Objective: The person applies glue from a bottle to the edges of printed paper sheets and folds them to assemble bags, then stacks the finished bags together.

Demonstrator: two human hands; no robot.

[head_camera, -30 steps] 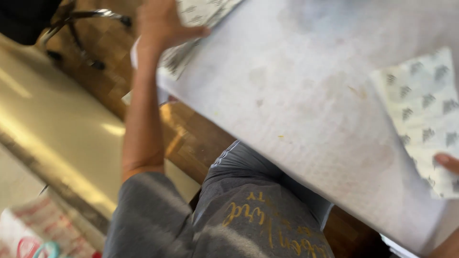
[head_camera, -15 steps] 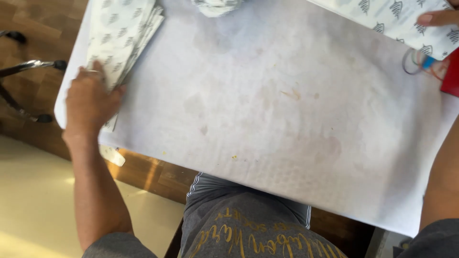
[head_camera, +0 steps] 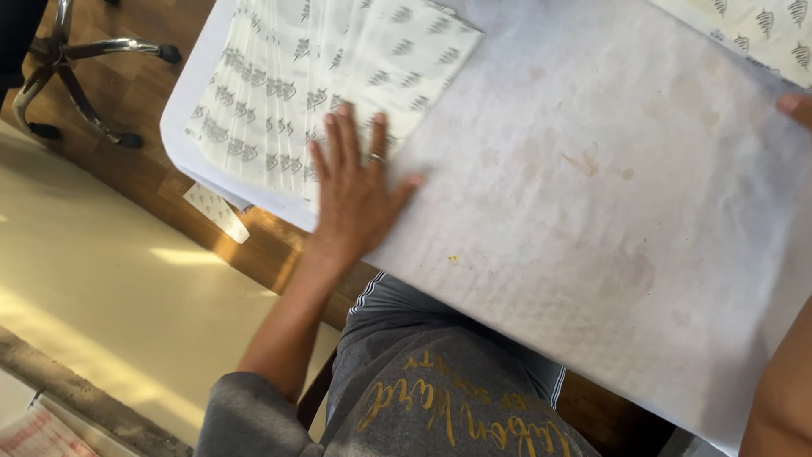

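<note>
Flat, holding nothing, the left hand's grip (head_camera: 355, 182) presses a fanned stack of patterned paper bags (head_camera: 313, 93) at the desk's (head_camera: 592, 254) edge; a nudge could spill them floorward; right hand (head_camera: 797, 106) mostly unseen.

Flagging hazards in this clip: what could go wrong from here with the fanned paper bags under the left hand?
The fanned stack of patterned paper bags lies close to the table's left edge, so a push from the left hand might slide some off. One loose piece already pokes out below that edge. The white cover sheet shows stains that could mark the bags.
</note>
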